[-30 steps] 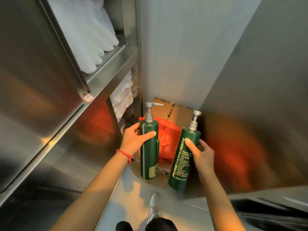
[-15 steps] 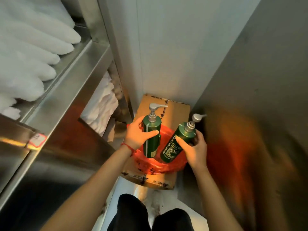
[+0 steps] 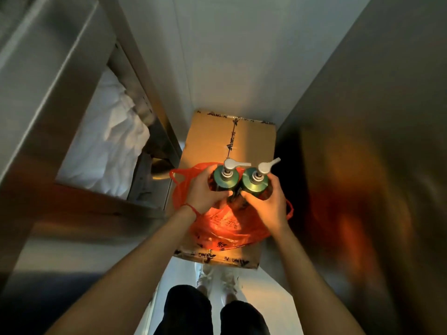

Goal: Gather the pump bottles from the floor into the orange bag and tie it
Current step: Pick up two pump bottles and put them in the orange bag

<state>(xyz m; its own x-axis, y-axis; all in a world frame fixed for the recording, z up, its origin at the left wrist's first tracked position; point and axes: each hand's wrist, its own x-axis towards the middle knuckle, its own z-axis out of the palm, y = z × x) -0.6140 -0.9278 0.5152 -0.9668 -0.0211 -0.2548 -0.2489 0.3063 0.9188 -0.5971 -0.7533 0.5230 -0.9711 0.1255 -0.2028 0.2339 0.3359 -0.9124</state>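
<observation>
Two tall dark-green plastic pump bottles with silver dispenser heads are held upright and side by side, touching, above the thin translucent orange plastic bag (image 3: 217, 223). The left hand (image 3: 204, 193) is wrapped around the left bottle (image 3: 223, 181) and the right hand (image 3: 268, 201) around the right bottle (image 3: 254, 186), each clamped on its bottle's body just below the shoulder. The bag lies slumped on the near half of a taped brown cardboard box (image 3: 229, 141) that stands on the floor against the far wall, with a steel shelf unit (image 3: 60, 93) holding white folded linen (image 3: 108, 141) to the left.

My worry is the bag's mouth. It looks collapsed rather than held wide, and both hands are occupied, so a bottle lowered now could land on the folded film, tip over and roll off the box. The pump spouts point right and far; either could snag a bag handle (image 3: 175, 176) on the way down. Thin plastic may also tear under two heavy bottles once lifted for tying.
</observation>
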